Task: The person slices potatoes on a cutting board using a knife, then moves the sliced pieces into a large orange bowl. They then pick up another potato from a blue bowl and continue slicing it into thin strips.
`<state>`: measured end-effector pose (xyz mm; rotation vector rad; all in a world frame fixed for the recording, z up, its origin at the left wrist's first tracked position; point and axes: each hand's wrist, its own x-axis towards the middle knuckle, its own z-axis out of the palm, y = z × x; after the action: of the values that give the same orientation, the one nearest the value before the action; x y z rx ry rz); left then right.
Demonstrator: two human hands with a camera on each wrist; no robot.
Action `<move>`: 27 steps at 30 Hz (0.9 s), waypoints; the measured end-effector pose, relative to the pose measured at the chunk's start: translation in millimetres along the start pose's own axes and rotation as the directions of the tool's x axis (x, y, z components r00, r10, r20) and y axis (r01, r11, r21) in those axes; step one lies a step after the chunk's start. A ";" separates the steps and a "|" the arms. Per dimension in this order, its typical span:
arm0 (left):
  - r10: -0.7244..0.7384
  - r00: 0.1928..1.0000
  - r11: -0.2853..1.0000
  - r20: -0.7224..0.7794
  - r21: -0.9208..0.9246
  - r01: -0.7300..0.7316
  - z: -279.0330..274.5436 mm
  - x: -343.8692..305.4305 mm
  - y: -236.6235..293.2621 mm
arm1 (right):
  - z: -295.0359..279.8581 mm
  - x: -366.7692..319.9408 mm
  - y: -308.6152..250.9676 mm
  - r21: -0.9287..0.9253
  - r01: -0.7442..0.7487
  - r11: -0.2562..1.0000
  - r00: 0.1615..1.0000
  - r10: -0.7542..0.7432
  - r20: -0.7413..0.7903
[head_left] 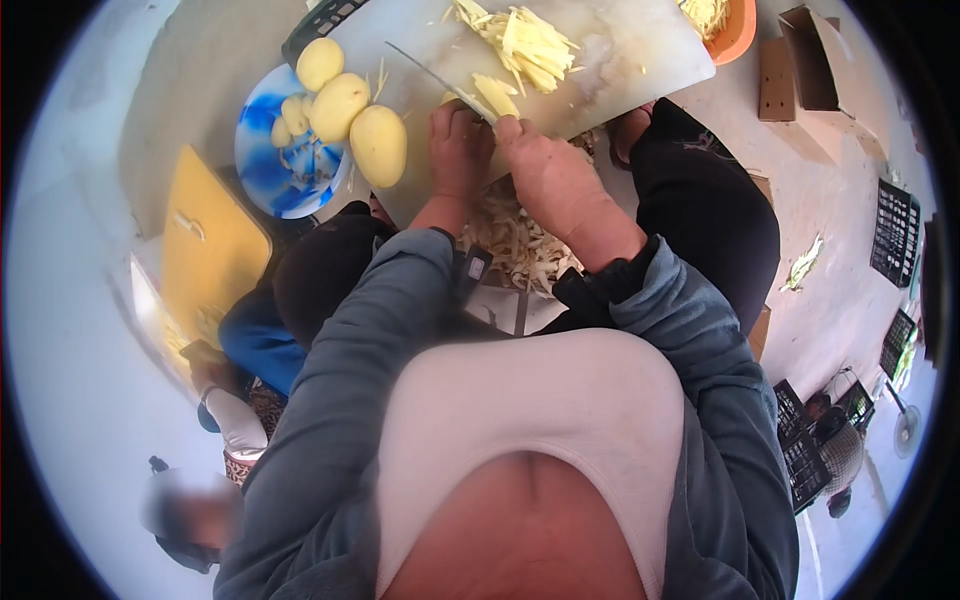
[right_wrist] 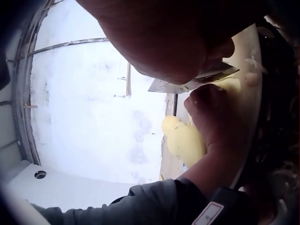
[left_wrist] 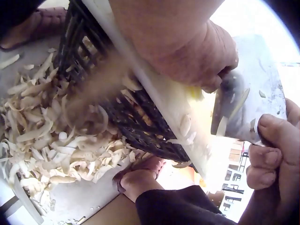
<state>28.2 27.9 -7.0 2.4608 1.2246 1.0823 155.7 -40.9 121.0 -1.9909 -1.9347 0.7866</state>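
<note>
My right hand grips a broad-bladed cleaver over a white cutting board. Right beside the blade, my left hand holds down a peeled potato with bent fingers, covering most of it. Cut potato slices lie just past the blade, and a heap of potato strips sits farther back. Bits of potato cling to the cleaver in the left wrist view. To the left rest three whole peeled potatoes at the board's side.
A blue and white basin with smaller potato pieces stands left. An orange bowl of strips is at the back right. Below the board are a black crate and piled peelings. Another person sits at far left; cardboard boxes stand right.
</note>
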 end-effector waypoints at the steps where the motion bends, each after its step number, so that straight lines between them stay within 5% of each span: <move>1: 0.005 1.000 1.000 0.001 -0.001 -0.005 0.3 -0.4 -0.6 | 1.9 0.6 0.6 0.001 0.020 1.000 0.999 -0.020 -0.029; 12: -0.094 0.993 0.994 -0.069 -0.069 0.089 -4.1 2.8 5.6 | 9.4 7.8 -2.7 -0.069 0.033 0.997 0.999 -0.031 0.036; 17: 0.001 0.999 0.999 -0.035 -0.047 -0.003 -3.6 2.2 0.2 | 13.0 10.6 -5.3 -0.094 0.041 0.995 0.998 -0.036 0.056; 27: -0.106 0.994 0.985 -0.013 -0.135 0.103 -12.2 5.2 7.2 | 34.0 26.9 18.7 -0.034 0.002 0.999 1.000 -0.003 -0.015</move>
<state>26.4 25.4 7.7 2.2650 1.2287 1.1251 152.3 -22.4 77.7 -2.0075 -1.9540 0.7407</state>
